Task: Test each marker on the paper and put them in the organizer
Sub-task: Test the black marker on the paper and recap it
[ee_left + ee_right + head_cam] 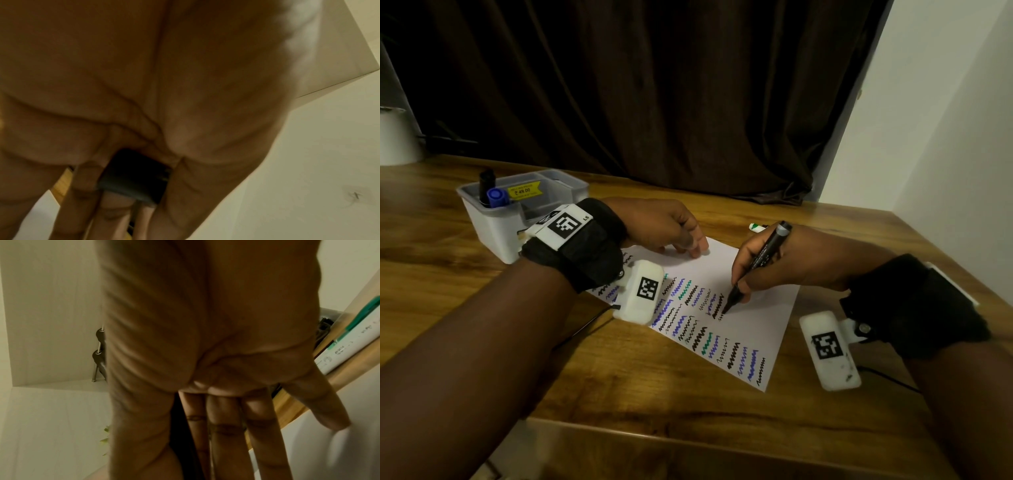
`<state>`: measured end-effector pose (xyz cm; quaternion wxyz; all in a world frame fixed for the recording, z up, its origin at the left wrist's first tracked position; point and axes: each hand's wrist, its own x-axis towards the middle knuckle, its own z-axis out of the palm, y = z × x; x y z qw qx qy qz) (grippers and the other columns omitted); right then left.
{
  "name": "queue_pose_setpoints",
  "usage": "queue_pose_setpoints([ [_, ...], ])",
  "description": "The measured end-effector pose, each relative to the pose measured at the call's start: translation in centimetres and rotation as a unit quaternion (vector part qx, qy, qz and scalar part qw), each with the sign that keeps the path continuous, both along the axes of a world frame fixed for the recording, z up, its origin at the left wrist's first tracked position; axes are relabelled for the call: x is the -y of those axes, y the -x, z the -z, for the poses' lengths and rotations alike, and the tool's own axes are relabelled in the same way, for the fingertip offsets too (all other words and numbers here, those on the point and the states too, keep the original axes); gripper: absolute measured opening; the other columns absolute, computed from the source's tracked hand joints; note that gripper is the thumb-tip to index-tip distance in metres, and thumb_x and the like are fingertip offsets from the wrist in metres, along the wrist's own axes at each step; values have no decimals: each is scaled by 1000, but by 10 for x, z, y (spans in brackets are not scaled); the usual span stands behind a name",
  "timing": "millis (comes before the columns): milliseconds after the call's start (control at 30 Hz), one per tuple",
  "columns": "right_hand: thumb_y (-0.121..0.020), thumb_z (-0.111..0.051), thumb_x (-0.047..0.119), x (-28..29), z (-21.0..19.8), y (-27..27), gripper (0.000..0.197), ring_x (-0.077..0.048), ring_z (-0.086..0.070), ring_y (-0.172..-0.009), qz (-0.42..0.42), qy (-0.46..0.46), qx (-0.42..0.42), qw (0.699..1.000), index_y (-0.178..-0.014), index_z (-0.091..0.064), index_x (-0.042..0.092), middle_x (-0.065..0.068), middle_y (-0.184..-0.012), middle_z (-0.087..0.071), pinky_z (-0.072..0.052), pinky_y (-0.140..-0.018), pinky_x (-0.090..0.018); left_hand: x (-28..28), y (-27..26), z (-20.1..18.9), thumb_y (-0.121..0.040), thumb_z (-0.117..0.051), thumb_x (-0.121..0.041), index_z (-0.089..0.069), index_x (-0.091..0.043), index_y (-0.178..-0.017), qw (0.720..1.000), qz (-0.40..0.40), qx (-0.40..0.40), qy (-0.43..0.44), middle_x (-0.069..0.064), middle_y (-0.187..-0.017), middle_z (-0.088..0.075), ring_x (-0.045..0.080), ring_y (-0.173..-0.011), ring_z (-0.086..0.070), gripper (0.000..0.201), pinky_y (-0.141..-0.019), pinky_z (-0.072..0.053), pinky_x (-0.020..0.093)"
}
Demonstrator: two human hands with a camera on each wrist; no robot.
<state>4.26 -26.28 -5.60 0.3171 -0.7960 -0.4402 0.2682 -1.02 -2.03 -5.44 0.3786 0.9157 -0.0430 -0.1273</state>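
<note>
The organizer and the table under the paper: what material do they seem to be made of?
The organizer looks like translucent grey plastic with a smooth, slightly frosted finish; the markers inside show dimly through its wall. The table looks like wood or a wood-grain laminate, brown with streaked grain and a soft sheen; which of the two cannot be told from the head view.

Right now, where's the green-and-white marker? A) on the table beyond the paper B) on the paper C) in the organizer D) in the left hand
A: the green-and-white marker lies on the table past the far edge of the paper, outside the organizer; the right hand holds a black marker, and the left hand rests its fingertips on the paper.
</note>
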Motion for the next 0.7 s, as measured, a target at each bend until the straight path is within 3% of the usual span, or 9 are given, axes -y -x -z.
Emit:
queue_pose_setpoints([
  [233, -92, -71, 6, 1, 0, 1, 9, -17, -77, -95, 5, -8, -6, 1000, -99, -77, 7, -4, -97, -81, -58, -79, -21, 2, 2, -1, -101, -50, -6, -68, -9, -124, 1000, -3, 0, -5, 4, -120, -72, 14, -116, -66, 30, -98, -50, 28],
  [567, -92, -72, 6, 1, -1, 1, 8, -21, -77, -97, 6, -13, -6, 1000, -97, -77, 8, -6, -97, -81, -59, -81, -25, 2, 2, 0, -101, -50, -6, -68, -9, -124, 1000, -3, 1, -3, 4, -121, -72, 14, -116, -66, 30, -101, -50, 30],
  [700, -92, -71, 5, 1, -1, 1, 9, -22, -77, -97, 11, -19, -3, 1000, -97, -77, 7, -7, -97, -81, -59, -82, -25, 1, 2, -1, -101, -50, -6, -68, -10, -124, 1000, -4, 0, -4, 3, -120, -72, 13, -115, -66, 30, -97, -51, 24],
])
